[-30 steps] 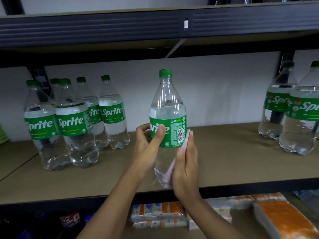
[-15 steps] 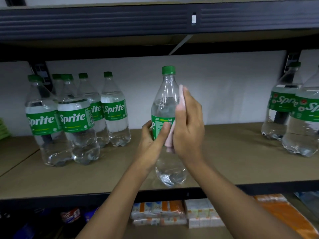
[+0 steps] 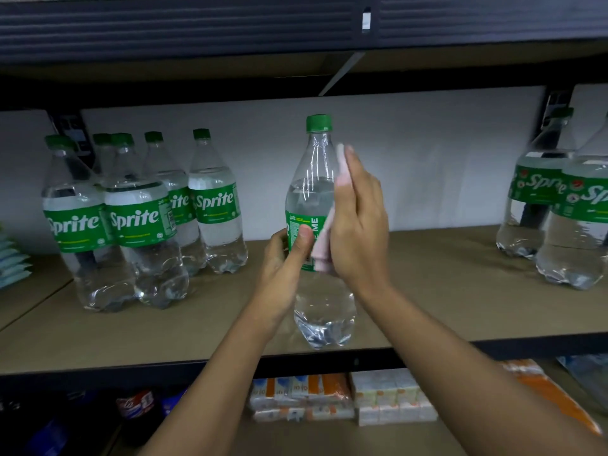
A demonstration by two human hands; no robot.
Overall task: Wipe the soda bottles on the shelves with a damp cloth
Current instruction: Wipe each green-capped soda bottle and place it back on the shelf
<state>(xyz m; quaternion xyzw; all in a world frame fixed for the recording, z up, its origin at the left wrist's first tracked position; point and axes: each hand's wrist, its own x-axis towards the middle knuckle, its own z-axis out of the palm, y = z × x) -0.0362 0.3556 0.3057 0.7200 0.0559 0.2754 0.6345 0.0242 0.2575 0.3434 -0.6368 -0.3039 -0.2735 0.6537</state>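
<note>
Your clear plastic soda bottle (image 3: 316,195) has a green cap and a green label with white lettering. Your folded cloth (image 3: 320,251) is pale pink. The wooden shelf board (image 3: 444,291) is tan.

Eight soda bottles (image 3: 312,199): five left, one held, two right. One cloth (image 3: 320,250).

"Sprite" on green bottle labels (image 3: 136,222)

shop, shelves (image 3: 444,291) stocked with soda bottles (image 3: 138,225)
</note>
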